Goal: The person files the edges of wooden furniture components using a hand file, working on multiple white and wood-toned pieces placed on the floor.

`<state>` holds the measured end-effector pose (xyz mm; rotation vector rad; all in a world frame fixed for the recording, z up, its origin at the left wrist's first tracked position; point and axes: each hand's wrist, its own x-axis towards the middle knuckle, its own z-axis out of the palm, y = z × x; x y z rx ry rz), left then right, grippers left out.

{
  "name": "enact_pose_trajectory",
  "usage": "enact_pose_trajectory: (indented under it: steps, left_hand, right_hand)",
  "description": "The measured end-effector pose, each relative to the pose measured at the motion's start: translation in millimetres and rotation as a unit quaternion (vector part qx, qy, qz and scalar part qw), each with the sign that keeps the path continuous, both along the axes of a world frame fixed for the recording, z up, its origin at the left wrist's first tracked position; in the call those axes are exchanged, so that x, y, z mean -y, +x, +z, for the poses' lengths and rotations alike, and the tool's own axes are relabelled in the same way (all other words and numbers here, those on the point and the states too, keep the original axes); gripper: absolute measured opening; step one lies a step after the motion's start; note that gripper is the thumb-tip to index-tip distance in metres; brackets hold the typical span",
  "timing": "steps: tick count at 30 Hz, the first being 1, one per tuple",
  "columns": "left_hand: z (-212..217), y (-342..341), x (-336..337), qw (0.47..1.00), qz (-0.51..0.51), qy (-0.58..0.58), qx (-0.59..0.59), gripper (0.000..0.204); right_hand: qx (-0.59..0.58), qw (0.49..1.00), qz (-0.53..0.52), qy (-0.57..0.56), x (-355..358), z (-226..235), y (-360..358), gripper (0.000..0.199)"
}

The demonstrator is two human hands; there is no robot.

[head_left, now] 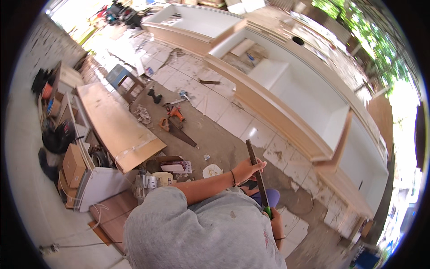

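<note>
While both hands hold the long dark file (256, 172), it stands nearly upright, tilted slightly left at the top, over the tiled floor (251, 125). Left hand (247, 169) is wrapped shut around the bar's mid-upper section, fingers curled over it, dark band on the wrist. Right hand (274, 220) is closed on the lower end at the green handle (268, 210); fingers mostly hidden by the grey shirt (201, 233), so exact finger wrap unclear.

Packages: brown cardboard box (74, 163) at left, on a white chest-like unit (101, 184). Small flat box (172, 166), red-and-white with dark band, lies on the floor just left of the left forearm, paper sheet under it. Round white lid or plate (211, 171) sits near it.

Handsaw (177, 130) with orange handle lies on the floor further out, beside a red power tool (174, 111). Plywood board (117, 125) is propped at left. Long white cabinet carcass (309, 98) runs along the right.
</note>
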<state>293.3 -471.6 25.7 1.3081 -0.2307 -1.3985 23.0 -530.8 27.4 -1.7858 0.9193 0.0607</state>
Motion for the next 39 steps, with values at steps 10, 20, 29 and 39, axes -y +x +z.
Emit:
enact_pose_trajectory:
  steps: [10,20,29,39]
  left_hand:
    - [-12.3,58.3,105.9,0.99,0.01,0.012,0.137,0.053]
    - [-63.1,160.4,28.4,0.826,0.151,0.126,0.528,0.042]
    - [-90.7,198.1,-31.5,0.888,0.361,0.188,0.216,0.041]
    - [-44.7,440.9,-92.9,0.843,0.393,0.228,0.287,0.049]
  right_hand:
    - [0.01,0.992,0.068,-0.102,171.0,-4.1,83.0,0.037]
    - [0.198,0.979,0.046,-0.023,313.0,-1.9,218.6,0.019]
    - [0.145,0.956,0.168,0.189,256.7,-22.9,460.4,0.016]
    - [0.284,0.929,0.108,0.212,177.6,-10.1,679.4,0.022]
